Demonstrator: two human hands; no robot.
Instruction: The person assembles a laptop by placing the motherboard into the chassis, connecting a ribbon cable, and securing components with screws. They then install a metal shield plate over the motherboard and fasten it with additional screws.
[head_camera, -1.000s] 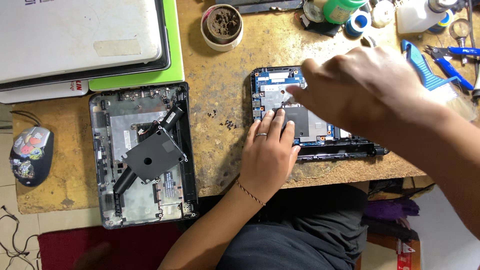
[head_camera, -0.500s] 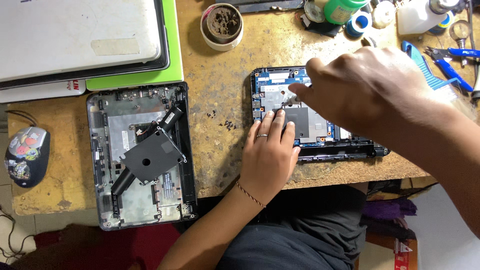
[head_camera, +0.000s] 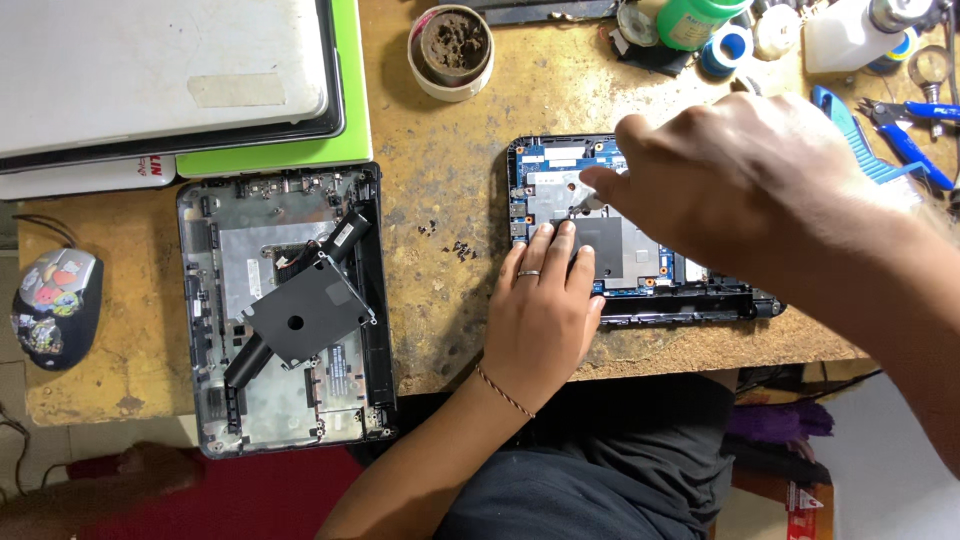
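While the opened laptop base (head_camera: 640, 235) with its blue circuit board lies at the near edge of the worn wooden workbench (head_camera: 440, 200), the left hand (head_camera: 540, 310) rests flat on its near left part, fingers spread and released, a ring on one finger and a thin bracelet at the wrist. The right hand (head_camera: 740, 190) hovers over the board, its fingers bunched and pointing down at the metal shield; whether they pinch a tool or part I cannot tell. Small dark screws (head_camera: 450, 240) lie just left of the base. Further left sits an emptied laptop bottom case (head_camera: 285, 310) with a loose black bracket. Blue-handled pliers (head_camera: 910, 125) lie at the far right.
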